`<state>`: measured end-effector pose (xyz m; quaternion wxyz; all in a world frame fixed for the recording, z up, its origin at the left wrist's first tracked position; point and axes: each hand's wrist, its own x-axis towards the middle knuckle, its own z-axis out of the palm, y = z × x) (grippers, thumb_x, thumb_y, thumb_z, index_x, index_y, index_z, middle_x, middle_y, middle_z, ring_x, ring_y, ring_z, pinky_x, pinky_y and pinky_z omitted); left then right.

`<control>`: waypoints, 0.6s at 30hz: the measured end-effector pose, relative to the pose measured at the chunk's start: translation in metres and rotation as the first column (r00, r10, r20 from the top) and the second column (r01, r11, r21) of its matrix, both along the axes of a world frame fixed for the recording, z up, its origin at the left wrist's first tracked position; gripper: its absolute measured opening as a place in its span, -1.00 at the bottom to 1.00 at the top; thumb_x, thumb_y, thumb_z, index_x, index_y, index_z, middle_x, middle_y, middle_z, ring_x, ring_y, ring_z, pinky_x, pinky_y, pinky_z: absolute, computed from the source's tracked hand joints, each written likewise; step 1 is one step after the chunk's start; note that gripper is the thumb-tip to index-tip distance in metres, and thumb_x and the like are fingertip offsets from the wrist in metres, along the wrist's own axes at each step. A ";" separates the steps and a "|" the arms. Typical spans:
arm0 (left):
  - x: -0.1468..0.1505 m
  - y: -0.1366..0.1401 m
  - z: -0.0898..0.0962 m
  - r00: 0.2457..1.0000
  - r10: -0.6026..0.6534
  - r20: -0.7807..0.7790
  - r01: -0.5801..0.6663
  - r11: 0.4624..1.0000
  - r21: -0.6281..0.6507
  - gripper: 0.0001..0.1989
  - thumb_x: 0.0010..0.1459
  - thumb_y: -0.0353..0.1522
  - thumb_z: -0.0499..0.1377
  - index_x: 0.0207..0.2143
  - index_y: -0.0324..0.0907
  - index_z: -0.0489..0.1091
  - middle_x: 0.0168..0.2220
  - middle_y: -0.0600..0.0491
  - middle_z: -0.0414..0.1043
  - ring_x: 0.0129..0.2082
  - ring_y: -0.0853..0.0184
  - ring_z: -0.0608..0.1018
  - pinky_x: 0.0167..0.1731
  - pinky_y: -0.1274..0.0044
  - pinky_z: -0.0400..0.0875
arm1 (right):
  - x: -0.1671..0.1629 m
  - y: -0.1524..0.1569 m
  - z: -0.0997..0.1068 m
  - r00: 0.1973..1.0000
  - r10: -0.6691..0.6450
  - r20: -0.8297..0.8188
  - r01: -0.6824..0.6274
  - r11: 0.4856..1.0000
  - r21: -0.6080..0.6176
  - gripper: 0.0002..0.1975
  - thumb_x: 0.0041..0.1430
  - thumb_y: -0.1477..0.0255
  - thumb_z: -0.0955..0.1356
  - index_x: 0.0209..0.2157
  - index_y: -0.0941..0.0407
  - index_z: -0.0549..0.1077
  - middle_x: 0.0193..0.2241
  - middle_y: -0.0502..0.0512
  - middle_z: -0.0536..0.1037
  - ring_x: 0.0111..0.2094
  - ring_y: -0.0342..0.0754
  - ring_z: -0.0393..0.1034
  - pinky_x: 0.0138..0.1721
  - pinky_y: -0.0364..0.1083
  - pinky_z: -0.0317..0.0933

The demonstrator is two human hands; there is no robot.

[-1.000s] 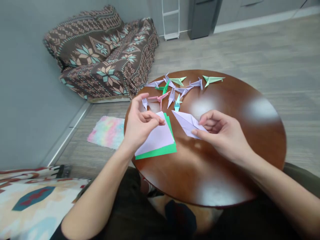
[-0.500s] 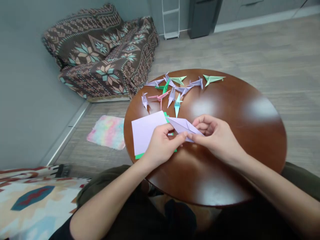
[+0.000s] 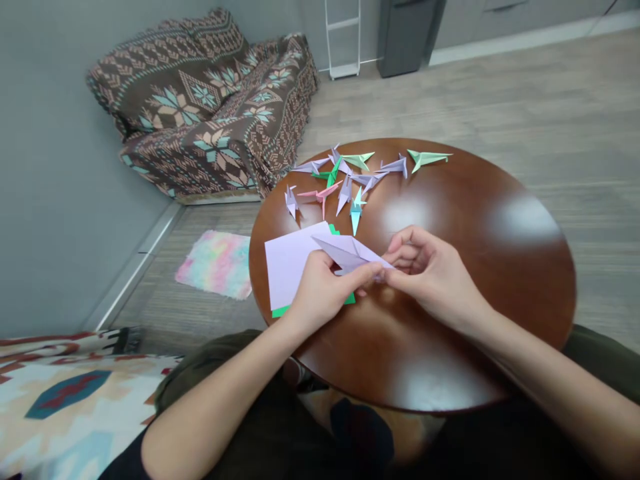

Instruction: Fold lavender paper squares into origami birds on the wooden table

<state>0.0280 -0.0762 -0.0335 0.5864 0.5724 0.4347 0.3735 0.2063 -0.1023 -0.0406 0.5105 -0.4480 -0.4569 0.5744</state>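
Note:
A partly folded piece of lavender origami paper [image 3: 354,252] is held in the air above the near half of the table. My left hand [image 3: 327,280] pinches it from below and the left, thumb along its lower edge. My right hand [image 3: 427,267] grips its right end between thumb and fingers, with the fingertips partly hidden. Just left of and beneath my left hand lies a stack of square paper sheets [image 3: 287,260], lavender on top with green edges showing under it.
Several folded paper cranes in lavender, green, pink and blue, among them a blue crane [image 3: 356,213], stand along the far side of the round wooden table [image 3: 500,287]. Beyond it are a blanket-covered sofa [image 3: 200,113] and a fluffy pastel rug [image 3: 215,263].
The folded lavender paper has shifted left in my fingers, its pointed left end now over the stack. My left thumb has slid right, close to my right thumb.

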 end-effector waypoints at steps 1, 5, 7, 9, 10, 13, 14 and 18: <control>0.001 0.000 0.000 1.000 0.016 0.007 -0.016 1.000 0.004 -0.78 0.09 -0.27 0.40 -0.43 -0.27 0.55 -0.56 0.10 0.52 -0.62 0.48 0.45 -0.59 0.67 0.38 | 0.000 -0.001 0.000 1.000 0.005 0.004 -0.005 1.000 0.006 -0.64 -0.05 0.59 0.54 -0.31 0.07 0.34 -0.46 -0.07 0.64 -0.45 -0.14 0.53 -0.38 -0.20 0.30; 0.002 0.000 0.003 0.997 0.066 0.030 -0.067 0.997 0.036 -0.77 0.11 -0.32 0.37 -0.52 -0.27 0.52 -0.59 0.10 0.51 -0.63 0.49 0.46 -0.59 0.68 0.38 | 0.001 0.000 0.001 1.000 0.026 0.010 -0.027 1.000 0.016 -0.67 -0.01 0.58 0.52 -0.31 0.06 0.33 -0.45 -0.05 0.65 -0.44 -0.12 0.54 -0.38 -0.18 0.31; 0.002 0.001 0.004 0.997 0.072 0.015 -0.072 0.996 0.047 -0.75 0.11 -0.33 0.37 -0.56 -0.27 0.50 -0.59 0.08 0.53 -0.64 0.48 0.48 -0.60 0.67 0.38 | 0.002 0.000 0.001 1.000 0.027 0.003 -0.027 1.000 0.002 -0.67 -0.03 0.59 0.52 -0.33 0.06 0.34 -0.47 -0.06 0.65 -0.45 -0.14 0.54 -0.38 -0.19 0.32; 0.001 0.002 0.004 0.997 0.073 -0.003 -0.072 0.996 0.056 -0.75 0.10 -0.33 0.37 -0.57 -0.26 0.50 -0.57 0.06 0.55 -0.65 0.46 0.49 -0.61 0.66 0.37 | 0.003 0.001 0.001 1.000 0.021 -0.005 -0.021 1.000 -0.020 -0.67 -0.07 0.60 0.53 -0.35 0.07 0.34 -0.49 -0.07 0.65 -0.46 -0.15 0.54 -0.38 -0.21 0.33; 0.000 0.002 0.004 0.997 0.072 -0.009 -0.071 0.996 0.061 -0.75 0.09 -0.33 0.37 -0.57 -0.26 0.50 -0.57 0.05 0.56 -0.65 0.46 0.50 -0.62 0.66 0.37 | 0.003 0.002 0.001 1.000 0.016 -0.010 -0.017 0.999 -0.031 -0.67 -0.08 0.60 0.53 -0.36 0.08 0.34 -0.50 -0.07 0.65 -0.47 -0.16 0.55 -0.39 -0.22 0.34; -0.002 0.004 0.005 0.997 0.071 -0.025 -0.068 0.994 0.082 -0.76 0.10 -0.32 0.37 -0.55 -0.25 0.52 -0.59 0.07 0.55 -0.65 0.45 0.50 -0.62 0.67 0.37 | 0.004 0.003 0.002 1.000 0.008 -0.020 -0.009 0.998 -0.058 -0.67 -0.12 0.60 0.53 -0.38 0.09 0.35 -0.53 -0.07 0.65 -0.48 -0.17 0.56 -0.38 -0.24 0.36; -0.004 0.004 0.005 0.996 0.077 -0.034 -0.074 0.993 0.092 -0.77 0.10 -0.32 0.37 -0.54 -0.25 0.52 -0.60 0.08 0.53 -0.65 0.45 0.50 -0.62 0.67 0.36 | 0.004 0.003 0.002 1.000 0.009 -0.020 -0.010 0.998 -0.066 -0.67 -0.12 0.60 0.53 -0.39 0.09 0.35 -0.53 -0.07 0.65 -0.48 -0.17 0.57 -0.38 -0.24 0.36; -0.010 0.008 0.005 0.985 0.132 -0.111 -0.111 0.978 0.176 -0.72 0.11 -0.32 0.36 -0.59 -0.24 0.49 -0.66 0.10 0.48 -0.66 0.46 0.47 -0.61 0.66 0.35 | 0.007 0.005 -0.001 1.000 -0.005 -0.012 0.004 0.995 -0.100 -0.67 -0.13 0.59 0.53 -0.39 0.09 0.35 -0.53 -0.06 0.65 -0.49 -0.16 0.56 -0.38 -0.22 0.37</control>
